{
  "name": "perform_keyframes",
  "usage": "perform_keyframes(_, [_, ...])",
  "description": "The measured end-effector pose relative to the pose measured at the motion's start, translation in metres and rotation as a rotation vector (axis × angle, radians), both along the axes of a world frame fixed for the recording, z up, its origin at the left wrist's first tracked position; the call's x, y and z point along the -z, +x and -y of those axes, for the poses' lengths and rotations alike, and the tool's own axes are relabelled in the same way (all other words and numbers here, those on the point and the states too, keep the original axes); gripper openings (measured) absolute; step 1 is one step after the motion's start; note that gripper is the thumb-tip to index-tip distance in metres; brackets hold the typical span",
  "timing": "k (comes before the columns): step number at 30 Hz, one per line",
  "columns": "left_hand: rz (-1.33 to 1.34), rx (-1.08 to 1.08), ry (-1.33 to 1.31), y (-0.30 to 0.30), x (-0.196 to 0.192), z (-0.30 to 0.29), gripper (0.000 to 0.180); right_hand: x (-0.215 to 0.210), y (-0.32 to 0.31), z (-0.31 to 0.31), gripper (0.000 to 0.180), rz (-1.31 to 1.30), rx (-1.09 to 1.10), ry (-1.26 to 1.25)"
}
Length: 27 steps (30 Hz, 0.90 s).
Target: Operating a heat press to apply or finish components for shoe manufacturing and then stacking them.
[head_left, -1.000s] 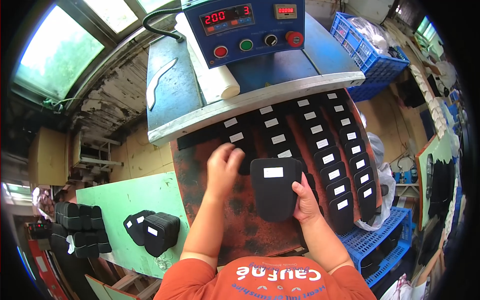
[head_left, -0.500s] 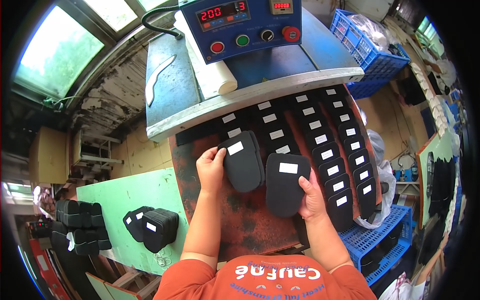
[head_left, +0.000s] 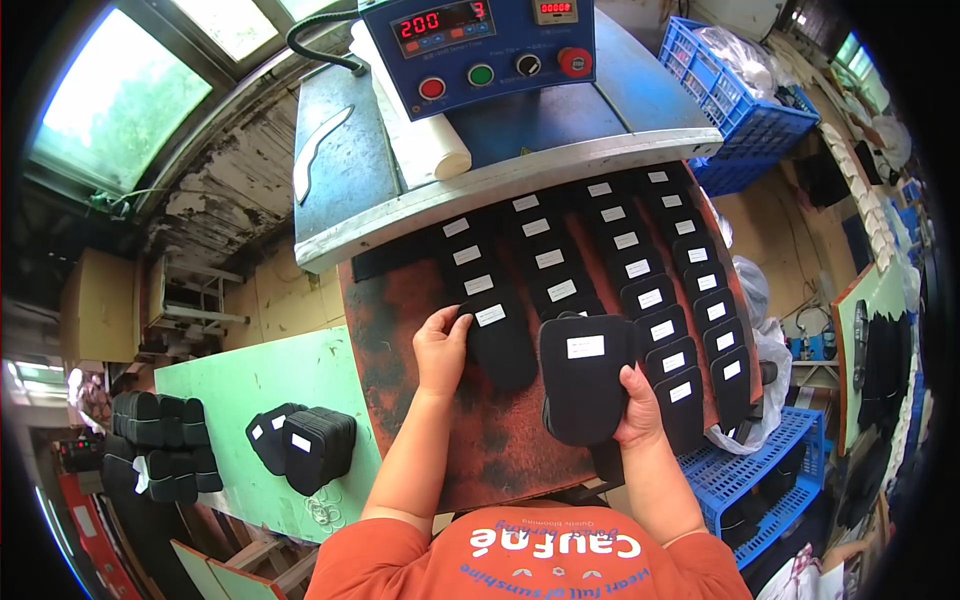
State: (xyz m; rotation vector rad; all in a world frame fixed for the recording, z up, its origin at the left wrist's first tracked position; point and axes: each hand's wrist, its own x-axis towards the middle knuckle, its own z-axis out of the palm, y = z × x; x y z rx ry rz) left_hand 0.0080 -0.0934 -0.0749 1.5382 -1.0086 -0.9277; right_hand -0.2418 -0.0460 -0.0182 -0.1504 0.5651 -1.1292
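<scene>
My left hand [head_left: 441,350] pinches the upper left corner of a black rounded pad [head_left: 505,350] with a white label. This pad lies on the reddish-brown work surface [head_left: 480,440], at the near end of the leftmost row. In my right hand [head_left: 640,408] is a small stack of similar black pads [head_left: 582,400], gripped at its right edge with the thumb on top. It is held above the surface, with a white label facing up. More labelled pads [head_left: 667,330] lie overlapping in several rows, running back under the machine's metal edge [head_left: 500,168].
A blue control box [head_left: 480,60] with red digits and buttons stands on the press beyond the rows. On the left, a green table [head_left: 220,390] carries piles of pads [head_left: 320,450]. Blue crates [head_left: 740,120] and a blue plastic rack [head_left: 760,470] stand at right.
My left hand has moved down and right, and its pad now lies at the near end of the left row. The stack in my right hand has shifted slightly right and nearer.
</scene>
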Motion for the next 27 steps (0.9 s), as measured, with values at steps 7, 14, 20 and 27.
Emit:
perform_keyframes(7, [0.208,0.063,-0.041,-0.017,-0.034,-0.028,0.031,0.005,0.014,-0.013,0.060,-0.321,0.059,-0.066])
perform_keyframes(14, [-0.288,0.086,0.119,-0.018,-0.032,-0.050,0.023,-0.005,-0.013,-0.019,0.057,-0.031,0.074,-0.073])
perform_keyframes(20, [0.553,-0.008,-0.162,-0.029,-0.012,-0.053,0.028,0.000,-0.028,-0.037,0.057,-0.064,0.011,-0.051])
perform_keyframes(27, [-0.354,0.105,0.070,-0.064,-0.049,-0.107,0.017,0.009,-0.023,-0.058,0.056,-0.201,0.012,-0.057])
